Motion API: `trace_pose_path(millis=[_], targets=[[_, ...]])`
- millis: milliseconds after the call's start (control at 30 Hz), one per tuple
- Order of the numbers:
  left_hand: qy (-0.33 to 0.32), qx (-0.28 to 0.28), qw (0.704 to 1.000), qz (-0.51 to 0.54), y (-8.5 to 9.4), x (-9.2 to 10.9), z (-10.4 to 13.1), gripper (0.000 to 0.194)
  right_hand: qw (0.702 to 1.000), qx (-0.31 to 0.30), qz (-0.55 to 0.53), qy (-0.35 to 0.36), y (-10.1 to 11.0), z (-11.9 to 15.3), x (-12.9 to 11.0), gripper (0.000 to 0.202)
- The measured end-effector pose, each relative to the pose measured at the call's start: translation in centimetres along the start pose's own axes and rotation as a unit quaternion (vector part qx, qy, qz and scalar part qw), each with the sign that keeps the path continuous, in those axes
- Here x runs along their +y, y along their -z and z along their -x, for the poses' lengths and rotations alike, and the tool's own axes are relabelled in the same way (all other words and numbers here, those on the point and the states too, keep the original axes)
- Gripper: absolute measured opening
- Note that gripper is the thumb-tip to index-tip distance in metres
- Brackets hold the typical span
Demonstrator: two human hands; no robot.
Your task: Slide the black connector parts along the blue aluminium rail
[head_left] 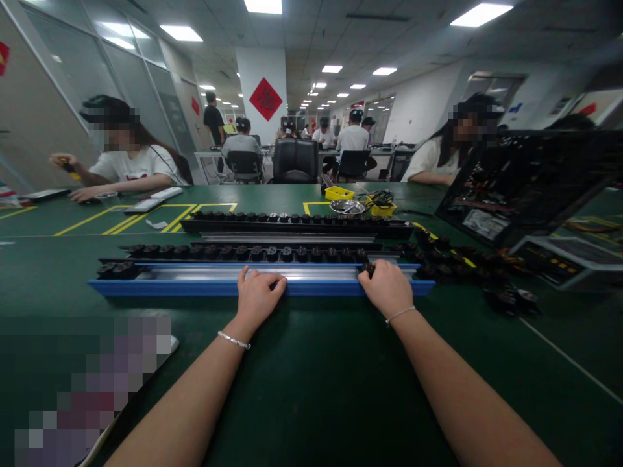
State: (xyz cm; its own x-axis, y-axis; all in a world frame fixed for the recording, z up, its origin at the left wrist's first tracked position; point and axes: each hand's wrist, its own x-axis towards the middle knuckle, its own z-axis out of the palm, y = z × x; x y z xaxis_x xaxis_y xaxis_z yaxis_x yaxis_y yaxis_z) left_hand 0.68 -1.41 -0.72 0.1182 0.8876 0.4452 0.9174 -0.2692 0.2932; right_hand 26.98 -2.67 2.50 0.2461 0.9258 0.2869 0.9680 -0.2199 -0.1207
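Observation:
A long blue channel (185,287) with a silvery inside lies across the green table. My left hand (259,292) rests on its front edge, thumb and fingers apart, holding nothing. Near the channel's right end, my right hand (388,285) has its fingers closed around a small black round part (368,268). At the channel's left end sit a couple of black round parts (121,268). Just behind, a row of similar black parts (302,253) stands in a black rail, and another filled black rail (292,220) lies farther back.
Loose black parts (511,299) and a metal box unit (569,263) lie at right, beside an open black case (530,181). Behind the rails are a metal bowl (347,207) and yellow trays (339,193). People sit across the table at both sides.

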Motion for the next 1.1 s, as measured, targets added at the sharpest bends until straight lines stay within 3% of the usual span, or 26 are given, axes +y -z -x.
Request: trace_pose_path(millis=[1100], targets=[[0.002,-0.001,1.0,0.005,0.1,0.15,-0.02,0.033,1.0,-0.003,-0.001,-0.019,0.11,-0.47,0.98,0.031]])
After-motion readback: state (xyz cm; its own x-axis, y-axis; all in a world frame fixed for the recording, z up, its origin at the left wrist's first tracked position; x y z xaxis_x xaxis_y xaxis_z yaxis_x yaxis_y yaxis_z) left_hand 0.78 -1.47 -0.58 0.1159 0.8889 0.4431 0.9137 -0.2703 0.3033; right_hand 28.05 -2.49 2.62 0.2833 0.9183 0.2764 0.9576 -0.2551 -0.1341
